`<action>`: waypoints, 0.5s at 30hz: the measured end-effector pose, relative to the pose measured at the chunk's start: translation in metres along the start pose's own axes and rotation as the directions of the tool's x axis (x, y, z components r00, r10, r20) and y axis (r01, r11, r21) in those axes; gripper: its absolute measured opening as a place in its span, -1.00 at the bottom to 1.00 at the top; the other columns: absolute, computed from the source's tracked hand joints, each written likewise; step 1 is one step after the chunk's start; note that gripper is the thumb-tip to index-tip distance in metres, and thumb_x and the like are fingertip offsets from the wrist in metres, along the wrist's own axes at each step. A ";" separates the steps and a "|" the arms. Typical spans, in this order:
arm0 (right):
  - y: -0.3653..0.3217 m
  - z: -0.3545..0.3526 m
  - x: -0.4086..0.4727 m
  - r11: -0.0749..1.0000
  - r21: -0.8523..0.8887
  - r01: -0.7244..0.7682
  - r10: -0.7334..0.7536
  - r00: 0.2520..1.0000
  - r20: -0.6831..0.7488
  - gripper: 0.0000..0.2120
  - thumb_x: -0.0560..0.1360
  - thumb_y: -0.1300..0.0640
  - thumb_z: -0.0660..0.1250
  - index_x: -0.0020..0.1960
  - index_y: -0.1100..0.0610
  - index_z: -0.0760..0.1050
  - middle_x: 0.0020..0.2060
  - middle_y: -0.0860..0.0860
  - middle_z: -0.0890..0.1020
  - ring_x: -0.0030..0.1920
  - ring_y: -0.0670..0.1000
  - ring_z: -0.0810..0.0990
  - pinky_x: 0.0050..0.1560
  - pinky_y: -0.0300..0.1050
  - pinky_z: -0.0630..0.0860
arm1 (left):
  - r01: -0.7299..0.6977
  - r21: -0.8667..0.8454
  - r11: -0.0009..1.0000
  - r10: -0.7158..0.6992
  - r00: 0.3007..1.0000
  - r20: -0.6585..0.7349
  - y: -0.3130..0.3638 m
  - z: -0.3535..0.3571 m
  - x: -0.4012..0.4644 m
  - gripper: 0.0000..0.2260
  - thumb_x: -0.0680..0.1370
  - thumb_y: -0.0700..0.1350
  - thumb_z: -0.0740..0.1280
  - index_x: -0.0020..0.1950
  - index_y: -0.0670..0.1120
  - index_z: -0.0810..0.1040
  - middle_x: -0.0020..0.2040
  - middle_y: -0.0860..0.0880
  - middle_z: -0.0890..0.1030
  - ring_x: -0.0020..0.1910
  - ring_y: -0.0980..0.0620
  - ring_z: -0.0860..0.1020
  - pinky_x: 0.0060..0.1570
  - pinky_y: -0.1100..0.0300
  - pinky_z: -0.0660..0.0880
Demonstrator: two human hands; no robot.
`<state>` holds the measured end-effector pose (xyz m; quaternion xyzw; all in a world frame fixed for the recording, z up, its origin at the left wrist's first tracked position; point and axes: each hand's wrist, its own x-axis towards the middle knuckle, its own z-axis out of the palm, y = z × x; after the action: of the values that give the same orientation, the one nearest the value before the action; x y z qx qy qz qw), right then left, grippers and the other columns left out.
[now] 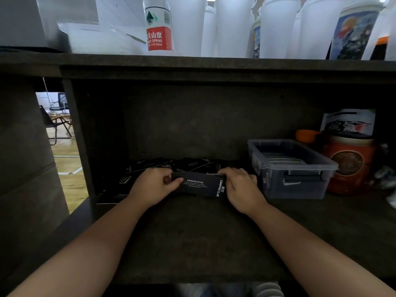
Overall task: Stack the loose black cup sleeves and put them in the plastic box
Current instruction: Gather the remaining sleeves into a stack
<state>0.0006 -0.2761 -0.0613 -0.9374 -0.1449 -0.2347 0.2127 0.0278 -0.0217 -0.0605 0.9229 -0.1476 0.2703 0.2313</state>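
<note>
Both hands, left hand [153, 185] and right hand [240, 187], pinched one sleeve stack [200, 185]; one plastic box [293, 168] sat beside; loose sleeves [162, 166] too dark to count.

Loose sleeves [162, 166] — dark, count unclear

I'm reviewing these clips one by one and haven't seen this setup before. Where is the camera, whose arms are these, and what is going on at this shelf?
There is no machine here. The single picture comes from a camera worn on a person's head, looking forward and down, so the two bare arms are the wearer's own. The left hand and right hand together hold a small stack of black cup sleeves by its ends, above a dark shelf. More loose sleeves lie behind the hands. To the right stands the plastic box, already holding some sleeves, with an orange tin beside it. White cups and a water bottle stand on top.
</note>
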 end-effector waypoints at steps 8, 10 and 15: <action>-0.003 -0.002 -0.002 1.000 0.003 0.002 -0.002 1.000 -0.016 -0.72 0.62 0.04 0.11 0.30 -0.05 0.43 0.12 -0.09 0.57 0.17 -0.08 0.45 0.25 0.04 0.32 | -0.124 0.199 0.972 0.100 0.987 0.127 0.028 0.007 -0.005 -0.66 0.57 0.25 0.19 -0.21 0.04 0.51 -0.29 0.09 0.56 -0.25 0.11 0.54 -0.23 0.16 0.46; -0.003 -0.003 -0.002 0.999 -0.051 0.007 -0.006 1.000 0.023 -0.67 0.59 0.11 0.17 0.34 -0.05 0.38 0.17 -0.06 0.54 0.21 -0.05 0.43 0.27 0.05 0.32 | -0.223 0.280 0.934 0.184 0.970 0.157 0.037 0.014 -0.005 -0.64 0.62 0.20 0.11 -0.03 0.00 0.57 -0.12 0.03 0.61 -0.12 0.04 0.57 -0.13 0.13 0.48; -0.006 -0.002 0.000 0.990 -0.136 -0.035 0.043 0.997 0.058 -0.53 0.51 0.24 0.21 0.38 -0.03 0.31 0.24 -0.03 0.47 0.27 0.00 0.36 0.33 0.10 0.23 | -0.443 0.448 0.776 0.415 0.895 0.166 0.042 0.027 -0.003 -0.60 0.64 0.13 0.04 0.10 -0.08 0.56 0.04 -0.06 0.60 0.05 -0.02 0.53 0.03 0.12 0.42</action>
<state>-0.0030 -0.2716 -0.0577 -0.9590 -0.1167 -0.2113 0.1488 0.0201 -0.0703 -0.0679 0.9003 -0.2896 0.3165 -0.0740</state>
